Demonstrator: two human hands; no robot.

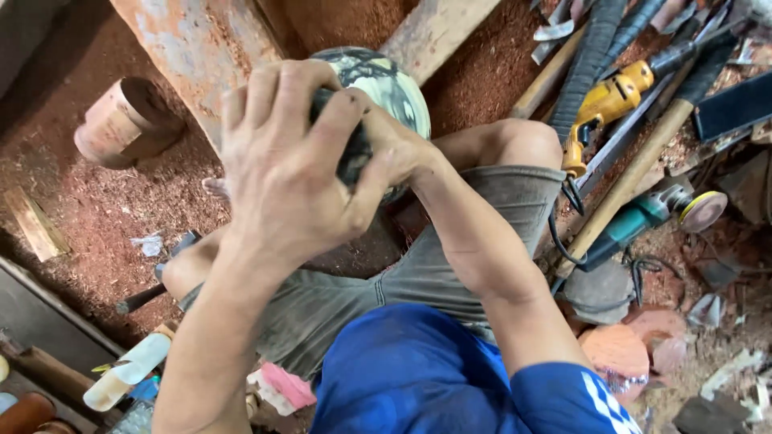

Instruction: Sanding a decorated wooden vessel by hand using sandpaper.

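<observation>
Head view: my left hand (pixel 281 161) clasps over the marbled round ball (pixel 386 84); my right hand (pixel 394 149) grips it underneath, above my knees.

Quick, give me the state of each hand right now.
Left hand: closed over a dark object pressed against the round marbled bowl.
Right hand: mostly hidden behind the left hand, against the same bowl; grip cannot be told.
</observation>
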